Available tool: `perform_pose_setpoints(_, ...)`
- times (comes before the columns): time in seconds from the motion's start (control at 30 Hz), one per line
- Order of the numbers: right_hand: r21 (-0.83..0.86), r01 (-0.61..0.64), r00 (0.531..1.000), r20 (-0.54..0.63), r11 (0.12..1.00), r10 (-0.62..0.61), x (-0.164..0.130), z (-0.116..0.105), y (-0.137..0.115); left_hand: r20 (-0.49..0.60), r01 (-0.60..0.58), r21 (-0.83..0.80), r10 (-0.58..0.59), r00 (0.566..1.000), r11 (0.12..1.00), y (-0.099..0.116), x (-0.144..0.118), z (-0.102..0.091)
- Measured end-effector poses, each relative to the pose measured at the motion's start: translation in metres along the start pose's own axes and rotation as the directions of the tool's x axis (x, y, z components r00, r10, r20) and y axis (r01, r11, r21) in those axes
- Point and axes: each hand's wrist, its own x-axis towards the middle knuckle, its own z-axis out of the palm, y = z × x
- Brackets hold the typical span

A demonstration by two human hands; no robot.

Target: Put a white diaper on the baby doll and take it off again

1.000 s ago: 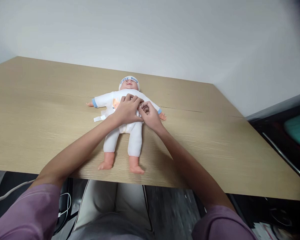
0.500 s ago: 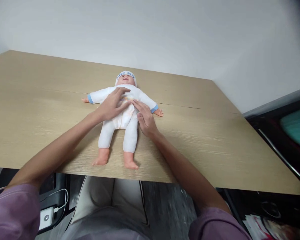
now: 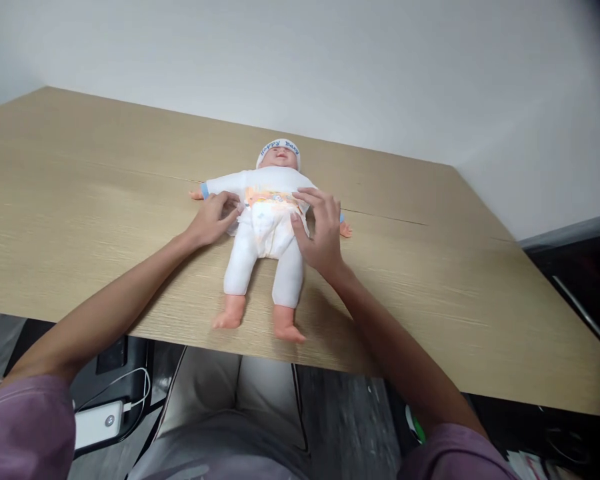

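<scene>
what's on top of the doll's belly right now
A white diaper with an orange printed band wraps the doll. The left hand and right hand touch its sides. The fastening tabs are hidden.

My desk (image 3: pixel 480 300) is pale wood, its far edge against a plain white wall (image 3: pixel 330 60); the light is soft. Below me lies dark floor (image 3: pixel 345 427); a white charger (image 3: pixel 97 425) sits there.

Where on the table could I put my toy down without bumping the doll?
The table is bare right of the doll, out to its far corner, and bare left of the left hand too. It is crowded in the middle, where that hand and the right hand press the doll's waist.
</scene>
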Motion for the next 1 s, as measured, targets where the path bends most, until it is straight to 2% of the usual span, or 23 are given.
perform_pose_setpoints(0.1,-0.011,0.011,0.999,0.051,1.0,-0.01,0.028,0.007,-0.019,0.006,-0.011,0.226,0.01,1.0,0.974,0.0,-0.006,-0.005)
perform_pose_setpoints(0.2,-0.008,0.064,0.974,0.217,0.998,-0.061,0.054,0.02,-0.035,0.047,0.047,0.399,-0.072,0.996,0.916,0.0,-0.013,-0.015)
perform_pose_setpoints(0.3,-0.089,0.083,0.921,0.388,0.993,-0.043,0.069,0.036,-0.041,0.139,0.123,0.461,-0.208,0.968,0.879,0.003,-0.015,-0.026)
perform_pose_setpoints(0.4,-0.185,0.063,0.877,0.479,0.981,0.034,0.073,0.048,-0.04,0.253,0.16,0.449,-0.297,0.921,0.879,0.004,-0.011,-0.038)
perform_pose_setpoints(0.5,-0.194,0.041,0.864,0.5,0.98,0.063,0.071,0.051,-0.037,0.344,0.224,0.307,-0.328,0.88,0.925,0.002,-0.006,-0.05)
perform_pose_setpoints(0.6,-0.201,0.024,0.865,0.496,0.979,0.081,0.068,0.051,-0.037,0.321,0.311,0.026,-0.303,0.897,0.95,0.003,-0.001,-0.058)
perform_pose_setpoints(0.67,-0.213,0.01,0.866,0.49,0.977,0.098,0.067,0.052,-0.038,0.266,0.347,-0.182,-0.293,0.918,0.92,0.008,0.003,-0.056)
perform_pose_setpoints(0.73,-0.212,0.0,0.867,0.488,0.977,0.105,0.067,0.054,-0.038,0.203,0.338,-0.327,-0.284,0.937,0.882,0.019,0.01,-0.049)
perform_pose_setpoints(0.8,-0.186,-0.006,0.873,0.478,0.982,0.096,0.066,0.057,-0.035,0.155,0.302,-0.406,-0.261,0.953,0.863,0.032,0.019,-0.037)
perform_pose_setpoints(0.9,-0.111,-0.028,0.904,0.422,0.993,0.073,0.066,0.062,-0.029,0.16,0.254,-0.506,-0.199,0.967,0.824,0.048,0.035,-0.017)
perform_pose_setpoints(1.0,-0.045,-0.085,0.93,0.356,0.995,0.096,0.065,0.066,-0.02,0.151,0.214,-0.599,-0.153,0.977,0.772,0.051,0.043,0.001)
